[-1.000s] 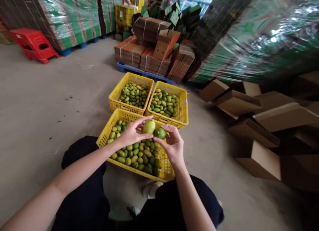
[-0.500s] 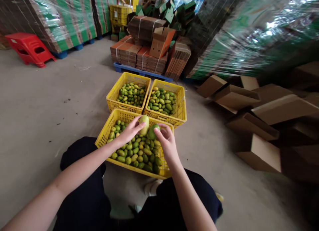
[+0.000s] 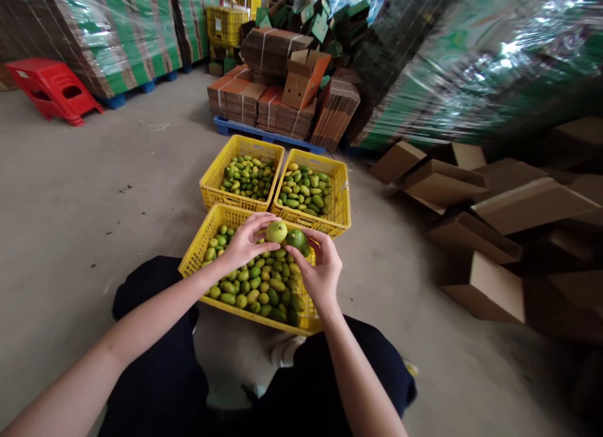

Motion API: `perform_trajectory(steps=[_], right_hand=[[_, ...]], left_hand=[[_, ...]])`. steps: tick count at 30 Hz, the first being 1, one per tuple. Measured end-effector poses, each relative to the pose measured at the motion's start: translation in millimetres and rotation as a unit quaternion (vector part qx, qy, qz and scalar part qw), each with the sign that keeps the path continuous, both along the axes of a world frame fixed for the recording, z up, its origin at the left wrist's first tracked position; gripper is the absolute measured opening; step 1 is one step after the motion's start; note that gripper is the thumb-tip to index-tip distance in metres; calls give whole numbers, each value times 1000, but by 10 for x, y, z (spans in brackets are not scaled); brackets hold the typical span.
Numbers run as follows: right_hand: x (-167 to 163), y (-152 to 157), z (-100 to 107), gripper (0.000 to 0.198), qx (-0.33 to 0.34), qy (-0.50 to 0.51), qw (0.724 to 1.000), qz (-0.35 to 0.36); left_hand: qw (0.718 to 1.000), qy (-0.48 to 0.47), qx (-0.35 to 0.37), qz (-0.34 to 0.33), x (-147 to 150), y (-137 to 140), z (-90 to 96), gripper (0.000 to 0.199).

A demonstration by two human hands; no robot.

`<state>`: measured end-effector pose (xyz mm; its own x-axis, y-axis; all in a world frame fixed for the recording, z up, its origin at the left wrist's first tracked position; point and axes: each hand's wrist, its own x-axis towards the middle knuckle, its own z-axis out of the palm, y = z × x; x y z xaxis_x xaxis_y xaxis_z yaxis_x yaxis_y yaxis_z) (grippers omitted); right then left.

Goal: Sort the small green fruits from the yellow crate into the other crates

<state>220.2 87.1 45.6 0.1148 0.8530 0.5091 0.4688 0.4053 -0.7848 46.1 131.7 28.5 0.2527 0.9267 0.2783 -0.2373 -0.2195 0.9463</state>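
Observation:
My left hand [image 3: 254,241] grips a pale yellow-green mango [image 3: 276,231] between thumb and fingers, one end of it facing me. A darker green mango [image 3: 296,240] is in my right hand [image 3: 321,261], its end also turned toward me. The two fruits are side by side, nearly touching, above the near yellow crate [image 3: 195,261]. Many green and yellowish mangoes [image 3: 257,286] lie in that crate, partly hidden by my hands and forearms.
Beyond stand two more yellow crates, the left one [image 3: 211,183] and the right one [image 3: 343,198], both holding mangoes. Flattened cartons [image 3: 240,98] sit on a blue pallet [image 3: 268,135]. Open cardboard boxes [image 3: 494,286] lie at right. A red stool [image 3: 54,88] stands at far left.
Both mangoes have been turned so that their ends face me. The pale one was upright before. My hands stay over the near crate.

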Motion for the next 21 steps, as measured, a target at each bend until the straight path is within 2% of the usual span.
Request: perform_trajectory(steps=[5, 13, 21], right_hand=[[16, 5, 15, 30, -10, -2, 1000, 1], [-3, 3, 4, 32, -40, 45, 998, 12], [-12, 8, -19, 36, -19, 115, 991, 65]], left_hand=[[999, 31, 13, 10, -24, -1, 7, 53], [999, 8, 40, 0, -22, -7, 17, 48], [997, 18, 79, 17, -24, -18, 19, 45]])
